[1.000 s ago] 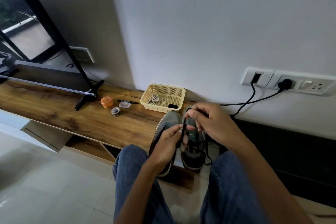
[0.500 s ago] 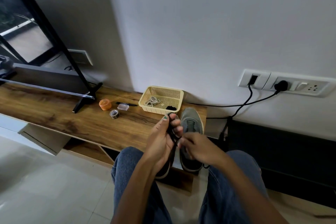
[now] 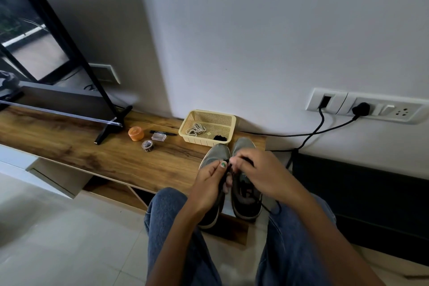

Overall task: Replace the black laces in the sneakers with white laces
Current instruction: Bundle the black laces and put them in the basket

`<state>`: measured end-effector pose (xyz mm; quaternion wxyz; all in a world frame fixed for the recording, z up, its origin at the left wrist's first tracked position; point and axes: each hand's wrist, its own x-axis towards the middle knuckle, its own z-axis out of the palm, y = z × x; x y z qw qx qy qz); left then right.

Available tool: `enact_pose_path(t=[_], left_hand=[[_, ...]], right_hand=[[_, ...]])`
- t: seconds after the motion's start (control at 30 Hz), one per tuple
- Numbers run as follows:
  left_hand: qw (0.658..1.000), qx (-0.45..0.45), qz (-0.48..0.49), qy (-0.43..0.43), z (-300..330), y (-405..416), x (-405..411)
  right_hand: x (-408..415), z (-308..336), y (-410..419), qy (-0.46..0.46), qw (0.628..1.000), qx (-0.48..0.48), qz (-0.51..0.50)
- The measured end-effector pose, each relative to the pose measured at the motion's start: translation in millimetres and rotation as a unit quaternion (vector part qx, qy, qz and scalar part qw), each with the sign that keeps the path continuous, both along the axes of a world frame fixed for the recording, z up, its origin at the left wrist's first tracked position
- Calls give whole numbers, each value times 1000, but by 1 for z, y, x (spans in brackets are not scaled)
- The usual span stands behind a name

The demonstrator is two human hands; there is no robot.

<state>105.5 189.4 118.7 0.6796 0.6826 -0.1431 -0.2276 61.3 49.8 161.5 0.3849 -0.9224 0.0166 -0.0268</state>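
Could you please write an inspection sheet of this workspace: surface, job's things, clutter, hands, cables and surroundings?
Surface: wooden shelf, low against the wall.
Job's things: two grey sneakers side by side at the shelf's right end; black lace between the hands; white laces and a dark bundle inside the beige basket.
Clutter: orange round container, tape roll, small clear box, black pen.
Hands: left hand and right hand both pinch the black lace above the sneakers.
Cables: two black cables hang from the wall sockets.
Surroundings: TV stand, white wall, tiled floor.
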Motion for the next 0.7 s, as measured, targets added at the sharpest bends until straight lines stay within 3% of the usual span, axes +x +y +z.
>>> enact_pose_path(t=[0.17,0.27,0.37,0.47,0.6,0.7], left_hand=[[991,-47,-63,108,3,0,-1],[972,-137,-82,170,5,-1,-2],[940,-242,-62,231,9,-1,1],[927,-291,-10,238,13,0,5],[942,-268,69,190,11,0,11],[974,-168,73,134,6,1,10]], right_hand=[[12,-9,-16,-57,994,44,-81],[16,-22,-14,-60,990,65,-110],[12,-34,-5,-13,993,59,-103],[3,-41,5,67,995,60,-31],[-1,-39,19,150,985,39,70],[-2,-31,26,159,981,36,106]])
